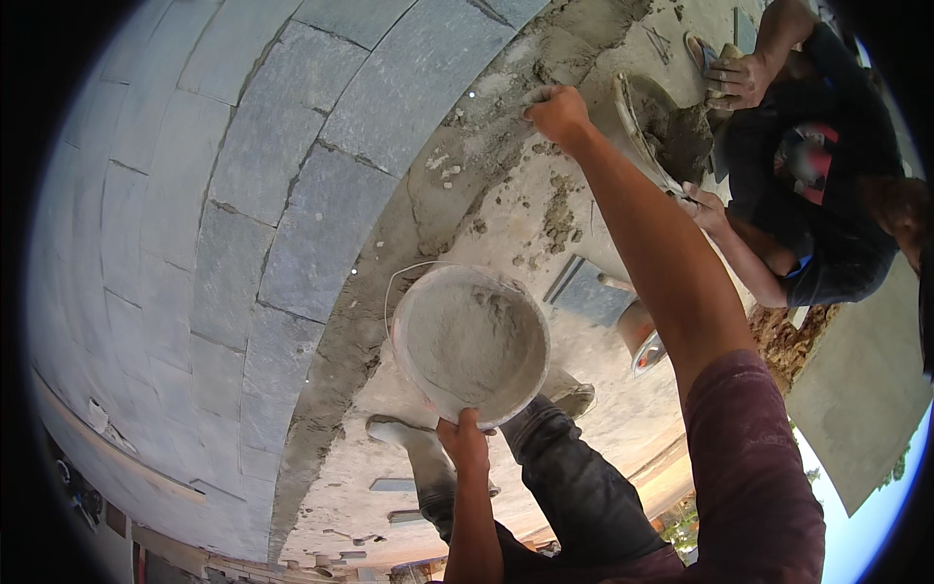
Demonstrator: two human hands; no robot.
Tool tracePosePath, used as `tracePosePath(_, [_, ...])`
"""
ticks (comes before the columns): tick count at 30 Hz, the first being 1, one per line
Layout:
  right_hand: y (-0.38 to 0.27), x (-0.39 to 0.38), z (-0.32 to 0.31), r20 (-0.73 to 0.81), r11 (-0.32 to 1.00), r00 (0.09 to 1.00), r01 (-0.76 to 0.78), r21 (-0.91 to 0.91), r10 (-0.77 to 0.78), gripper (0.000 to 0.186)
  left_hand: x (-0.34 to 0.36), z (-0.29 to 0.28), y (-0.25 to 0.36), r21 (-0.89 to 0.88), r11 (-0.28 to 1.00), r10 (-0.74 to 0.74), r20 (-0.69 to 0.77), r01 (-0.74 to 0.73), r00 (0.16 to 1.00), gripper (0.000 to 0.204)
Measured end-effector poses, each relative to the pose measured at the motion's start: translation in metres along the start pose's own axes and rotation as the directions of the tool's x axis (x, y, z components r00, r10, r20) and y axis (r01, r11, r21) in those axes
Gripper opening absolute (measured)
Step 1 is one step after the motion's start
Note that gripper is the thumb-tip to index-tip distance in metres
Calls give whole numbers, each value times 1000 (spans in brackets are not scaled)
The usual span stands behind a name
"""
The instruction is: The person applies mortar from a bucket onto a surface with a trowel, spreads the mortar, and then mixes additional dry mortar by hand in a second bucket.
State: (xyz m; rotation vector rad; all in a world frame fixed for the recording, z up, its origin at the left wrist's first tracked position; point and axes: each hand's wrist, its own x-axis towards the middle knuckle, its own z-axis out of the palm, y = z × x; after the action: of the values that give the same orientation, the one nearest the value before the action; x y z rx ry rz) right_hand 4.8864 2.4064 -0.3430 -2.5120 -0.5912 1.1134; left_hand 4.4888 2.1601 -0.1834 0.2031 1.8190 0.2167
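Note:
My left hand (467,445) grips the near rim of a round bucket (544,362). Grey powder (452,341) that looks like dry cement lies inside it, and a thin wire handle rests against the far side. My right arm stretches far forward. At its end my right hand (556,115) is closed, fingers curled and grey-dusted, low over a strip of rough grey mortar (413,209). Whatever those fingers hold is hidden. Along the strip's left side runs the edge of the grey stone tiles (365,229).
At the upper right, a co-worker's hands (737,80) are at a wide pan (628,112) of wet mortar. A flat float (592,292) and a small reddish container (642,336) lie right of the bucket. Loose tile pieces (393,485) lie near my feet.

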Motion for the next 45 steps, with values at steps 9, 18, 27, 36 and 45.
tracePosePath(9, [24,148,-126,-322,711,848,87,-698,-420,23,3,4,6,-20,999,31,88,-30,996,41])
tracePosePath(18, [20,4,-17,-62,981,988,135,-138,-144,24,-5,-3,2,-37,999,8,39,-7,999,40])
tracePosePath(27, [20,-52,38,-35,987,988,149,-53,-151,22,-11,-27,-7,-24,1000,-2,19,2,1000,36])
tracePosePath(36, [8,-108,114,77,980,981,173,95,-181,17,-6,-67,-37,-88,996,-24,6,24,1000,35])
tracePosePath(45, [13,-127,151,85,919,927,374,-124,-365,24,-8,-117,-75,-186,982,-36,-14,32,999,37])
